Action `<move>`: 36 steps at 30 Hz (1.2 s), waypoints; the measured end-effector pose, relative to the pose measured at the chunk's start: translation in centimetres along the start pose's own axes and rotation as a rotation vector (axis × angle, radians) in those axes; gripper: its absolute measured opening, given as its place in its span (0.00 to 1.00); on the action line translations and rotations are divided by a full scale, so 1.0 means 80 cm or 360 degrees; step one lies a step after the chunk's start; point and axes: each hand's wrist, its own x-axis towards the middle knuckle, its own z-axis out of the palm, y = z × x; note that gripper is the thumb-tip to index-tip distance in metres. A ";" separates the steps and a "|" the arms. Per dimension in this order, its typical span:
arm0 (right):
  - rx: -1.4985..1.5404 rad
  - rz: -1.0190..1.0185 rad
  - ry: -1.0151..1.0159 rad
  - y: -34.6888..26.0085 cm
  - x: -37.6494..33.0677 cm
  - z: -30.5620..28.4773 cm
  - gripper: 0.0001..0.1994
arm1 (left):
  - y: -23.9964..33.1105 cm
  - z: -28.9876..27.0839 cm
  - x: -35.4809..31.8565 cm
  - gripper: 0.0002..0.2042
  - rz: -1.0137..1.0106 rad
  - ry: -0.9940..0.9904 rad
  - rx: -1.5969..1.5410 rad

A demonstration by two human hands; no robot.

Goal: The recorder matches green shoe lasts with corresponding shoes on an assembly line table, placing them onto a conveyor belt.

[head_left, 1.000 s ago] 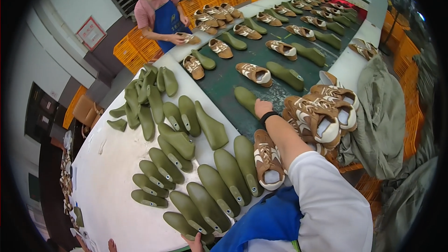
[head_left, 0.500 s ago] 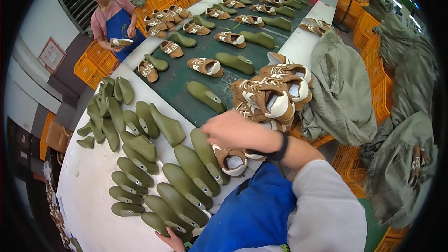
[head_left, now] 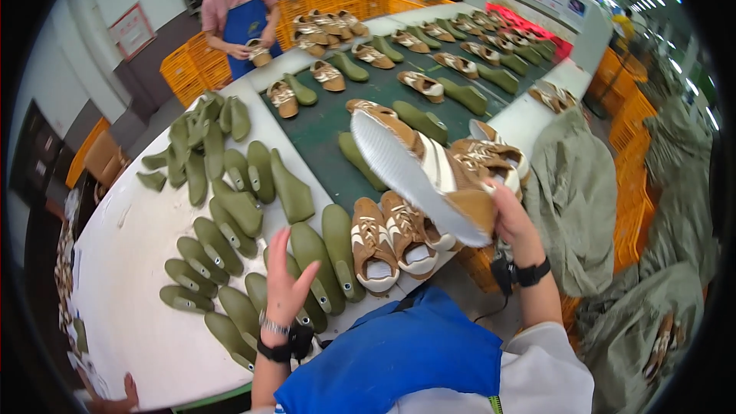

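My right hand (head_left: 515, 218) grips a brown-and-white sneaker (head_left: 437, 165) by its heel end. The sneaker is raised and tilted, its pale ribbed sole turned to the left. Over the rows of green shoe lasts (head_left: 316, 261) my left hand (head_left: 288, 287) is open, thumb and fingers apart, holding nothing. Whether its palm touches a last cannot be seen. Two brown sneakers (head_left: 373, 249) stand side by side at the table's near edge, right of the lasts. Behind the raised sneaker lies a pile of more sneakers (head_left: 498, 155), partly hidden.
A green belt (head_left: 322, 126) carries sneakers alternating with lasts. More lasts (head_left: 203, 138) are heaped at the white table's (head_left: 115, 284) far left. Across the belt a co-worker (head_left: 244, 19) handles a shoe. Another person's hand (head_left: 126, 395) shows lower left. Orange crates (head_left: 625, 192) and grey cloth (head_left: 571, 199) line the right.
My right hand has moved right and lifted a sneaker. My left hand has risen from the near lasts and spread open. The view has shifted, and two sneakers now show fully beside the lasts.
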 end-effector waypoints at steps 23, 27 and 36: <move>-0.1427 -0.0250 -0.1311 -0.044 0.119 0.136 0.17 | -0.113 0.026 -0.036 0.28 -0.0042 -0.0450 0.0225; -0.1780 0.0049 -0.1400 -0.039 0.232 0.182 0.19 | -0.110 0.053 -0.090 0.30 -0.0243 -0.0387 0.0878; -0.2451 -0.0037 -0.0862 0.225 0.412 0.194 0.16 | -0.130 0.063 -0.108 0.23 -0.0219 0.0082 0.0717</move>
